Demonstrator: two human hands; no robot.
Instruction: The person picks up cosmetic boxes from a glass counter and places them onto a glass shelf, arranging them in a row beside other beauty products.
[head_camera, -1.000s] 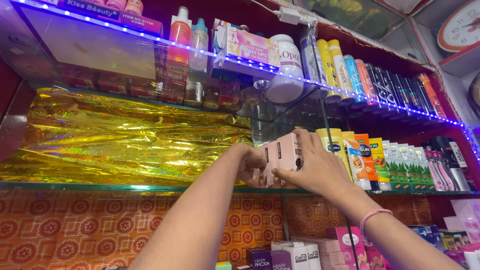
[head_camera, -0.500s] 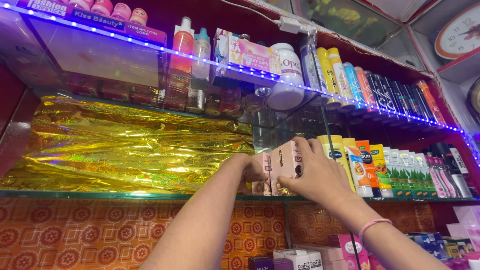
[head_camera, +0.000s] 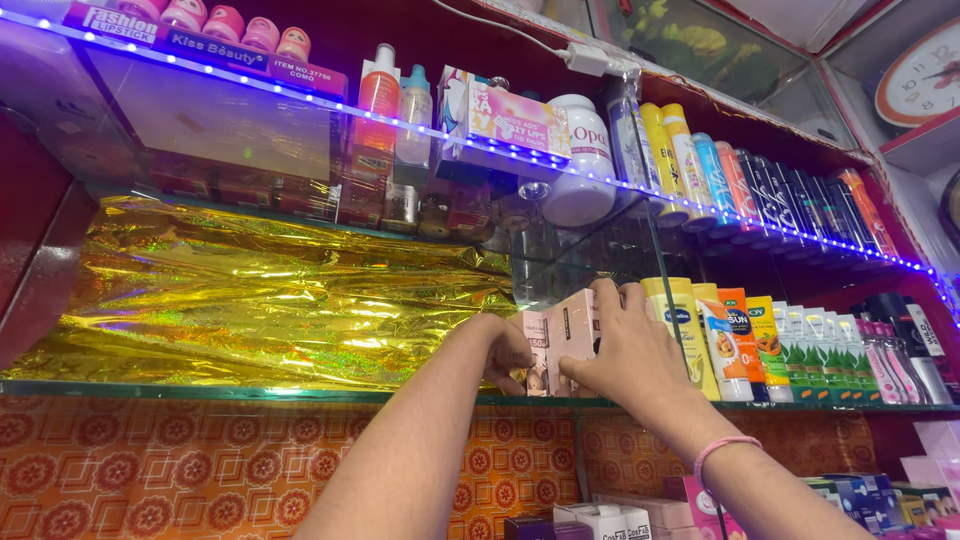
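On the left of the glass shelf (head_camera: 250, 392), crinkled gold foil backing (head_camera: 260, 300) lies behind bare glass with no goods on it. Moving right, our left hand (head_camera: 508, 352) curls round the near side of a group of small pale pink cardboard boxes (head_camera: 562, 340) standing upright on the shelf, its grip closed against them. Our right hand (head_camera: 630, 350) presses on their right face, fingers (head_camera: 603, 298) hooked over the top, clamped on the boxes. We judge the boxes nearly settled beside the yellow lotion tubes (head_camera: 680, 335); squaring them up seems left. How many boxes there are is hidden by our hands, and further right the row of tubes is cut off.
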